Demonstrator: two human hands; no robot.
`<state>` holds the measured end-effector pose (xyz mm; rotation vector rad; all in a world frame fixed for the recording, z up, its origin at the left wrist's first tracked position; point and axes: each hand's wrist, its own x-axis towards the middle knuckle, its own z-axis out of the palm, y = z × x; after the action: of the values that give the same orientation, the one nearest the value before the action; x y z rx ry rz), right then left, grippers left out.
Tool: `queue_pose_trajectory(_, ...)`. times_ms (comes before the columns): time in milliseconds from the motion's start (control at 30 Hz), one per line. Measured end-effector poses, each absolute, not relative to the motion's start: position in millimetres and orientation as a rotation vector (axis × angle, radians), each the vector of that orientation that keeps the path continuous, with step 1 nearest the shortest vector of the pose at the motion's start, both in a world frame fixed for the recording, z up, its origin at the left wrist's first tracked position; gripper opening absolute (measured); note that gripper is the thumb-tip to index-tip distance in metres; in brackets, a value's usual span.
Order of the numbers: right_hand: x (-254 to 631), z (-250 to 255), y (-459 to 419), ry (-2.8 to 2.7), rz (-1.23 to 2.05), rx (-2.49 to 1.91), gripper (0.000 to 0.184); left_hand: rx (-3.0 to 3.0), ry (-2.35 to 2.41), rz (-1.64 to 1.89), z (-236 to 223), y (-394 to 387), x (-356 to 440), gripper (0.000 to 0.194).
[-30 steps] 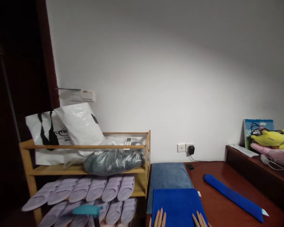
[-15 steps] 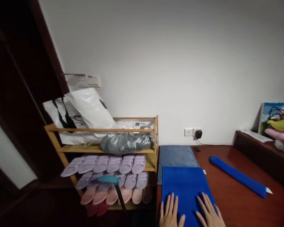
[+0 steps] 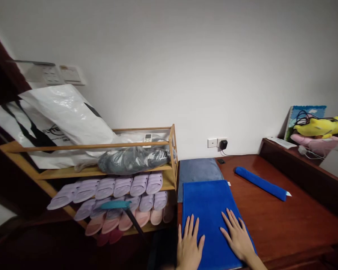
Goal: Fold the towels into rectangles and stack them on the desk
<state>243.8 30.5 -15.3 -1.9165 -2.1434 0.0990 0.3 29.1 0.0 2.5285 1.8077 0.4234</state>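
Note:
A bright blue towel (image 3: 207, 200) lies flat along the left side of the reddish-brown table. My left hand (image 3: 189, 243) rests on its left edge, fingers spread. On its right half my right hand (image 3: 236, 234) lies flat, fingers apart. Neither hand holds anything. Beyond the towel's far end, partly covered by it, is a grey-blue cloth (image 3: 198, 168). To the right lies a rolled blue cloth (image 3: 260, 183) with a white tag at its near end.
Left of the table (image 3: 276, 225) stands a wooden shoe rack (image 3: 173, 150) with slippers (image 3: 122, 185), a white bag (image 3: 64, 112) and a remote control (image 3: 148, 138). A black plug (image 3: 223, 144) sits in the wall socket. A yellow plush toy (image 3: 317, 127) is on the raised ledge at right.
The view has shifted, so the table and rack appear higher and further left. Both hands stay flat on the blue towel, with more of the hands and the right wrist now showing.

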Motion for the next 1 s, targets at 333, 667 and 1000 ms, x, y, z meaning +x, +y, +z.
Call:
queue_pose_trajectory(333, 244, -15, 30, -2.136, 0.085, -1.896, 0.061, 2.559, 1.813, 0.425, -2, 30, 0, 0.055)
queue_pose_trajectory(667, 244, -14, 30, -2.125, 0.065, -1.88, 0.061, 2.54, 1.8, 0.393, 4, 30, 0, 0.055)
queue_pose_trajectory(1000, 252, -16, 45, -2.06, 0.172, -1.849, 0.057, 2.528, 1.783, 0.41, 1, 42, -3, 0.054)
